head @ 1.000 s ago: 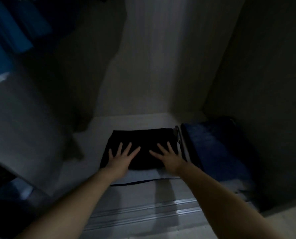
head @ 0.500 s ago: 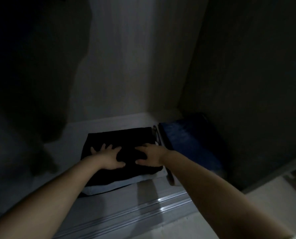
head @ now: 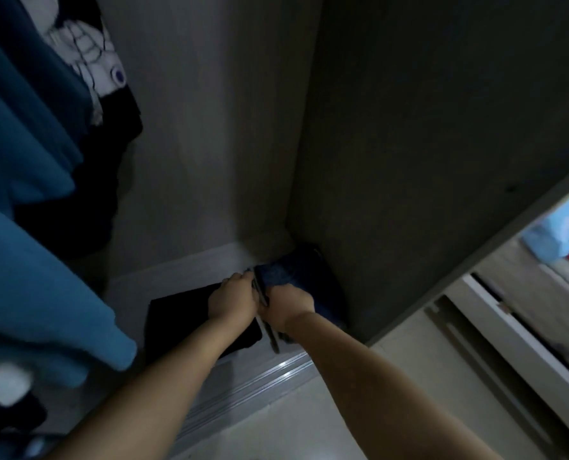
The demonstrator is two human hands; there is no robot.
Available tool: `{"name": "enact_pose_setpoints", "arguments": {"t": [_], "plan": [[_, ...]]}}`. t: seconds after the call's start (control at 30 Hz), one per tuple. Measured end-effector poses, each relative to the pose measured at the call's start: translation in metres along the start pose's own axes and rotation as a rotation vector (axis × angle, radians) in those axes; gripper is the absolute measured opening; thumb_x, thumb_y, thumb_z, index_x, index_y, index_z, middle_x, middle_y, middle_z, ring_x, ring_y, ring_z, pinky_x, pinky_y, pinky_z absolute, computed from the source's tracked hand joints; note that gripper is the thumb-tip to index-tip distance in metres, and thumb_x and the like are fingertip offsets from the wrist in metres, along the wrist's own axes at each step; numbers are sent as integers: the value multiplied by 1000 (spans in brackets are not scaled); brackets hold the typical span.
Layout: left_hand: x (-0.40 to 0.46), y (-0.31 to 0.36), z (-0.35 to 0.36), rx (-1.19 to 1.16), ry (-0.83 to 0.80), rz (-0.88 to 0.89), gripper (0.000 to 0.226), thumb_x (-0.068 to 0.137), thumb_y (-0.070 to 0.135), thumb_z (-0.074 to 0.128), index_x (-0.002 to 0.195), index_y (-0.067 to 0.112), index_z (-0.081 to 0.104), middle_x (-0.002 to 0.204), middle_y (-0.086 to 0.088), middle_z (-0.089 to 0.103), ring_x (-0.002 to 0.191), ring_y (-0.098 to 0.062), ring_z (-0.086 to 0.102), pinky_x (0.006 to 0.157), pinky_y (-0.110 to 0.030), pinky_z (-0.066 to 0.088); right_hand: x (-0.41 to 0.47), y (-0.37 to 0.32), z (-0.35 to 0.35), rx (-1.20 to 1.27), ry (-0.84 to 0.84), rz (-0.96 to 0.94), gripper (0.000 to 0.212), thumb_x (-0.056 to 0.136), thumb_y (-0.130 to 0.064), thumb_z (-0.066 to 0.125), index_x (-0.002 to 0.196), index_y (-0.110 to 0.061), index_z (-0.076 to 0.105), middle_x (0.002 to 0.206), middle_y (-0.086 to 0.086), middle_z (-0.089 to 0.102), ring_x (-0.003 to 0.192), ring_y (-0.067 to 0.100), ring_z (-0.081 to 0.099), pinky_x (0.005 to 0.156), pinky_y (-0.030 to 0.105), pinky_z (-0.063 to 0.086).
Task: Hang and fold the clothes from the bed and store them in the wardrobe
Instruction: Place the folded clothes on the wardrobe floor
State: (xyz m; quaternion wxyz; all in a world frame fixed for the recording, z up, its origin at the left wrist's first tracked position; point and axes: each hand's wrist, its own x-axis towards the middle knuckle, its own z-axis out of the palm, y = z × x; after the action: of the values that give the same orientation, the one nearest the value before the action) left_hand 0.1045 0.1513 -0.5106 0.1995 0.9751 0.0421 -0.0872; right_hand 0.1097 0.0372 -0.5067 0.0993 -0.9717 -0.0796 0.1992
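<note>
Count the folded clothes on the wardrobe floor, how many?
2: a black folded garment on the left, a blue folded garment in the right corner. More may be hidden under the hands.

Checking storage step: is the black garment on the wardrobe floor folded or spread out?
Folded: the black garment lies as a compact flat rectangle on the wardrobe floor, left of the folded blue denim garment.

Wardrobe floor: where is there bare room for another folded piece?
Bare floor lies behind the black fold, toward the back wall, and left of it under the hanging blue clothes. The right corner is crowded: blue stack, both hands.
</note>
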Motion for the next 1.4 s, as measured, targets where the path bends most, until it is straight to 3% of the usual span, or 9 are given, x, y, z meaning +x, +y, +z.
{"name": "enact_pose_setpoints", "arguments": {"t": [0.13,0.2,0.47,0.63,0.83,1.0,1.13,1.27,1.4], "plan": [[-28,68,-73,-5,-11,36,23,94,20,43,114,15,54,120,-10,58,108,-29,56,78,-33,45,-53,21,-91,10,39,95,35,96,-41,44,113,-16,62,107,9,66,95,28,63,67,30,44],[-42,98,-110,19,-22,100,28,95,21,43,121,18,53,125,-8,56,110,-27,55,80,-31,44,-83,29,-134,33,64,127,35,95,-42,45,115,-17,60,108,9,65,96,29,63,67,31,43],[-89,164,-226,94,-30,318,37,97,20,40,134,20,46,132,-5,51,112,-25,52,83,-35,48,-195,42,-232,67,247,327,34,90,-44,46,105,-19,63,105,7,66,94,29,64,66,29,42],[-141,196,-255,143,-64,513,34,98,20,39,131,18,48,127,-5,54,106,-24,56,82,-40,51,-277,51,-246,167,300,494,26,93,-43,48,96,-23,63,81,-2,59,58,12,46,47,21,29],[-205,255,-258,204,-153,723,32,96,18,40,125,15,51,123,-7,57,106,-26,57,86,-41,50,-385,73,-250,152,309,669,28,93,-39,42,93,-19,61,91,5,61,81,25,57,59,26,37],[-255,334,-242,208,-165,903,28,92,19,41,116,15,54,119,-9,59,105,-31,58,79,-33,46,-471,120,-261,191,372,806,26,94,-36,41,86,-16,56,93,7,62,93,28,61,63,27,39],[-297,410,-217,226,-178,996,33,91,19,43,121,14,54,125,-10,59,113,-31,56,87,-37,48,-541,174,-265,249,397,903,30,95,-35,40,77,-15,54,85,4,58,79,25,56,60,27,40],[-349,489,-177,218,-232,1088,33,93,19,41,124,15,54,122,-9,59,109,-28,57,80,-35,45,-621,249,-267,304,449,986,35,97,-34,40,75,-11,56,75,3,61,64,21,54,50,25,37],[-406,563,-134,255,-251,1211,28,97,22,40,120,15,53,115,-6,60,97,-24,58,74,-37,49,-699,321,-267,283,479,1081,34,97,-34,42,75,-11,55,75,2,59,65,20,53,52,26,36]]}}
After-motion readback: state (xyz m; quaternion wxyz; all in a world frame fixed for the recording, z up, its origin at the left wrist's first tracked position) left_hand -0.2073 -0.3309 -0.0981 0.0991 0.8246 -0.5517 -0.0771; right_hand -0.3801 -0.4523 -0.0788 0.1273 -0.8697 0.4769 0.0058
